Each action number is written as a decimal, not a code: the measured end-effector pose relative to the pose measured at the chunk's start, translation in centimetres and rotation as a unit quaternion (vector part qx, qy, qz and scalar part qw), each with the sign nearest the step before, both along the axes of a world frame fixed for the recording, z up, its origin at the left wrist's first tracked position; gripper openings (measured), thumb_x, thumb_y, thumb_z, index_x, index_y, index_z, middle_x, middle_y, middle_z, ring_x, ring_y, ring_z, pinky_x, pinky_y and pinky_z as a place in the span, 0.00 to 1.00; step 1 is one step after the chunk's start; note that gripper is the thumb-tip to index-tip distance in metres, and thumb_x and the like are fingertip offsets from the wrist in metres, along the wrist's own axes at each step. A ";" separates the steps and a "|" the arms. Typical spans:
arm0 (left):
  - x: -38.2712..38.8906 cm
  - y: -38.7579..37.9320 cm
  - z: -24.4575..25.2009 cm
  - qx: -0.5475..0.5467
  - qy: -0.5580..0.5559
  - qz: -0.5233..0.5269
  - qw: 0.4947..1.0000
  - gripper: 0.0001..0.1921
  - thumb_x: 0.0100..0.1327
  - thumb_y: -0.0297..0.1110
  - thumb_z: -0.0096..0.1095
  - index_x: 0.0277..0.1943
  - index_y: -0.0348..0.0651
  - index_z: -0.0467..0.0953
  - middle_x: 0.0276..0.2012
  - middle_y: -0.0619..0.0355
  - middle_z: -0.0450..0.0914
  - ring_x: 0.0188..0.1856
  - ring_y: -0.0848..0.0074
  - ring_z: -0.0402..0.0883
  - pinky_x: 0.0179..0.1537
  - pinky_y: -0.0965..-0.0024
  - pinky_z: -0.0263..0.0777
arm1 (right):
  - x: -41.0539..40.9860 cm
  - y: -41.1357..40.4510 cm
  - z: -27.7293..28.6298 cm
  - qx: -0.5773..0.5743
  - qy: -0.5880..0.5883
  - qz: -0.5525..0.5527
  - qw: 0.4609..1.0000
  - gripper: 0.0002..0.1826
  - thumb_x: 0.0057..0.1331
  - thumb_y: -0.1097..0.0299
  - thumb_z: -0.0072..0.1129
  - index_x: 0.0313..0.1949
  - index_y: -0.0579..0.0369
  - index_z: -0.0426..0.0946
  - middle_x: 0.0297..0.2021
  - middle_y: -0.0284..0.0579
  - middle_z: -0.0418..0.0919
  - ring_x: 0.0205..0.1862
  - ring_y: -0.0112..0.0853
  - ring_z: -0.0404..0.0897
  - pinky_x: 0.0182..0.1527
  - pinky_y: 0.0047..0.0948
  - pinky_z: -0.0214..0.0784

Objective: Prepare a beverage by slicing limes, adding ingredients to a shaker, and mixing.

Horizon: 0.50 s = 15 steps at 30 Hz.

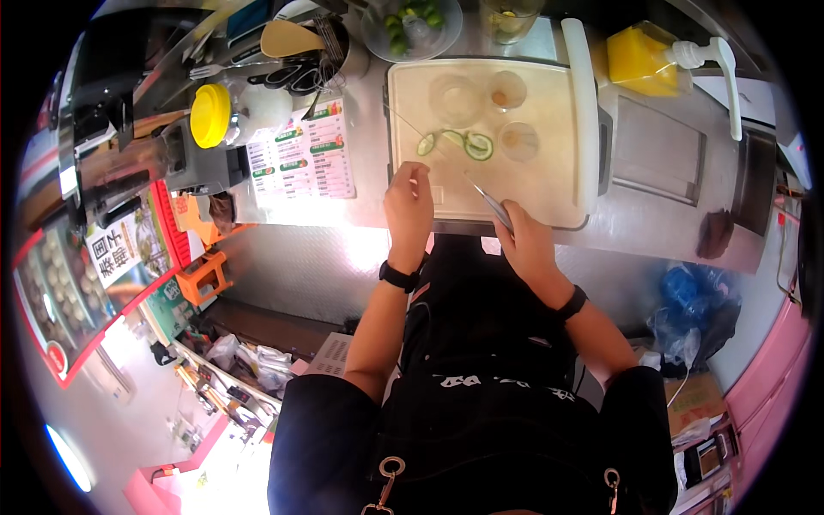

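Observation:
My right hand [529,241] holds a slim, pointed metal tool [492,205], its tip angled up and left over the cream cutting board [553,187]. Whether it is a knife or tweezers is unclear. My left hand [410,209] is over the board's lower left edge with bent fingers; I cannot tell if anything is pinched between them. Just beyond it lies a green-rimmed slice [425,145], apparently lime. To its right are a second slice [453,138] and a curled one [478,147]. Two small clear cups [506,90] and a larger clear round vessel [456,100] stand behind them.
A long white roll [580,116] runs along the board's right side. Farther right is a yellow-filled pump bottle [644,61]. At left sit a printed menu sheet [302,154], a yellow-lidded jar [211,116] and a utensil holder [351,61]. A bowl of limes [412,29] stands behind.

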<state>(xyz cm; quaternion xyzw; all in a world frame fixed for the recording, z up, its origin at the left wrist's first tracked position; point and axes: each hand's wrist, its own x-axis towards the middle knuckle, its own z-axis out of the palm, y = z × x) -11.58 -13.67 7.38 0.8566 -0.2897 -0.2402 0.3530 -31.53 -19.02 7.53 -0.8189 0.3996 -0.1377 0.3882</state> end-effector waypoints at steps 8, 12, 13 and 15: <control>-1.6 -0.1 -0.4 -0.190 0.343 0.080 0.916 0.12 0.72 0.29 0.52 0.53 0.33 0.75 0.43 0.55 0.80 0.39 0.74 0.80 0.37 0.71 0.74 | -1.9 -1.0 5.1 -0.067 -0.035 -0.029 0.997 0.12 0.61 0.69 0.65 0.43 0.57 0.76 0.27 0.47 0.78 0.25 0.46 0.78 0.28 0.38 0.69; -2.4 -1.4 3.7 -0.279 0.565 0.079 0.773 0.22 0.75 0.41 0.50 0.65 0.38 0.66 0.54 0.54 0.78 0.58 0.64 0.78 0.61 0.63 0.68 | -2.3 -1.5 6.9 0.038 -0.104 -0.020 0.994 0.12 0.62 0.70 0.64 0.44 0.59 0.76 0.26 0.47 0.79 0.26 0.40 0.80 0.28 0.30 0.70; -2.7 -1.9 4.2 -0.272 0.655 0.031 0.704 0.25 0.73 0.45 0.52 0.66 0.39 0.65 0.55 0.54 0.78 0.60 0.61 0.76 0.64 0.60 0.64 | -2.3 -1.6 7.4 0.035 -0.107 -0.021 0.993 0.12 0.62 0.70 0.64 0.44 0.59 0.76 0.26 0.47 0.79 0.26 0.40 0.80 0.28 0.30 0.70; -2.6 -2.2 4.1 -0.263 0.733 -0.024 0.626 0.28 0.71 0.50 0.54 0.67 0.41 0.65 0.56 0.54 0.77 0.62 0.58 0.74 0.68 0.56 0.61 | -2.2 -2.2 8.2 0.107 -0.128 -0.023 0.986 0.12 0.64 0.70 0.64 0.45 0.59 0.76 0.27 0.47 0.80 0.25 0.35 0.81 0.28 0.27 0.69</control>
